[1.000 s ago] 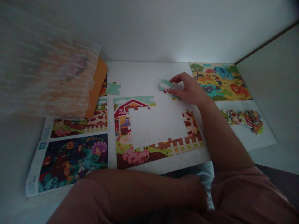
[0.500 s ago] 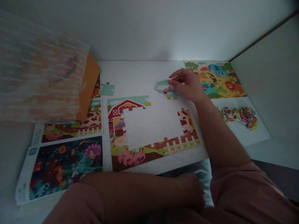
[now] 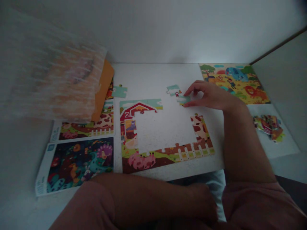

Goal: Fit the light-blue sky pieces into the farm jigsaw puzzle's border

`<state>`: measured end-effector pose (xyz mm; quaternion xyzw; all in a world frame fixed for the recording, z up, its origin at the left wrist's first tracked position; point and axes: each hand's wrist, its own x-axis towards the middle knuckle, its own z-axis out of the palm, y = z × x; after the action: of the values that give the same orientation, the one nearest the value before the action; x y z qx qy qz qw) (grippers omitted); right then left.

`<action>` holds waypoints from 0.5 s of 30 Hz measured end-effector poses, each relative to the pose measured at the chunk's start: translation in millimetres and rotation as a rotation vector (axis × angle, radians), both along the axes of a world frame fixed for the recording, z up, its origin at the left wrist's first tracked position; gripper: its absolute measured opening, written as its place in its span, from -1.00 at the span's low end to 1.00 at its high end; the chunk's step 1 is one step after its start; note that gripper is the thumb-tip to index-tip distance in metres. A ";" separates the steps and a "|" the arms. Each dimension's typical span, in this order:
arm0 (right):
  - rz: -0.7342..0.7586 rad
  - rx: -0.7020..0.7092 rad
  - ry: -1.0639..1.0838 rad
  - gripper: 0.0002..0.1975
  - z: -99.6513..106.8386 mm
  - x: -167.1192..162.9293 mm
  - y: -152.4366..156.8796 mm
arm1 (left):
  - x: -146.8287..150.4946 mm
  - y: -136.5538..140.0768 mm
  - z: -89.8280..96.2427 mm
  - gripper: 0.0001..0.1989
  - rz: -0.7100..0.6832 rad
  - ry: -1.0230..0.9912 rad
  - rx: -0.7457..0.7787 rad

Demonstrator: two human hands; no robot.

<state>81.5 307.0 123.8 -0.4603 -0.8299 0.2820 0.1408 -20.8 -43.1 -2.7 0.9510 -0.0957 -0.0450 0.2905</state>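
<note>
My right hand (image 3: pixel 206 92) reaches in from the right, thumb and forefinger on either side of a light-green puzzle piece (image 3: pixel 183 99). Touching or nearly touching it at the upper left is a piece with a small red tractor (image 3: pixel 173 90). Below lies the partly joined farm puzzle (image 3: pixel 139 161), a border with a red barn, pink pig, cow and white fence around a bare white middle. Its top edge breaks off right of the barn. My left hand (image 3: pixel 205 201) rests low by my lap; its fingers are dark and hidden.
Another light-green piece (image 3: pixel 120 91) lies at the left. Printed picture sheets (image 3: pixel 81 163) and a blurred clear plastic bag over an orange sheet (image 3: pixel 105 86) are farther left. At right are a safari picture (image 3: pixel 237 84) and a pile of puzzle pieces (image 3: pixel 270 126).
The view has shifted, so everything sits farther right. My right hand has gone from the tractor piece to the light-green piece beside it. My left arm stays across my lap.
</note>
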 end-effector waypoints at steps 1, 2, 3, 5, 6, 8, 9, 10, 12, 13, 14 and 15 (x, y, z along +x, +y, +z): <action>0.011 -0.025 -0.006 -0.37 0.3 -1.8 -1.9 | 4.0 0.8 -1.2 -0.51 -0.024 0.009 -0.005; 0.029 -0.045 -0.011 -0.37 1.2 -4.0 -4.2 | 9.0 1.4 -2.5 -0.51 -0.057 0.027 -0.004; 0.050 -0.056 -0.014 -0.37 2.7 -7.0 -6.9 | 14.4 1.9 -3.6 -0.51 -0.092 0.049 0.001; 0.072 -0.048 0.001 -0.38 6.4 -16.7 -12.5 | 24.6 2.8 -4.7 -0.47 -0.190 0.125 0.017; 0.067 -0.033 0.017 -0.41 8.3 -24.6 -14.8 | 27.8 3.4 -4.4 -0.42 -0.234 0.156 0.034; 0.049 0.016 0.039 -0.49 10.8 -48.7 -17.6 | 27.9 5.3 -1.9 -0.25 -0.318 0.200 0.105; 0.053 0.046 0.037 -0.53 11.1 -65.2 -17.4 | 24.3 6.7 0.4 -0.17 -0.351 0.220 0.131; 0.081 0.081 0.020 -0.57 10.6 -84.3 -16.0 | 18.6 8.3 3.1 -0.10 -0.371 0.228 0.153; 0.185 0.147 -0.007 -0.56 6.3 -127.9 -8.7 | 4.7 12.0 9.7 0.00 -0.360 0.222 0.128; 0.240 0.176 -0.012 -0.53 2.6 -150.6 -2.9 | -1.5 14.0 13.3 0.06 -0.352 0.174 0.111; 0.282 0.204 -0.008 -0.49 -2.0 -172.7 4.2 | -6.1 16.2 16.9 0.09 -0.364 0.148 0.116; 0.317 0.229 0.000 -0.46 -7.0 -193.4 12.0 | -8.7 18.7 20.4 0.08 -0.334 0.094 0.130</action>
<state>-111.9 319.0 116.8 -0.3051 -0.9186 0.2044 0.1459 -29.5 -24.4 17.7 0.9356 -0.2355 -0.1431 0.2209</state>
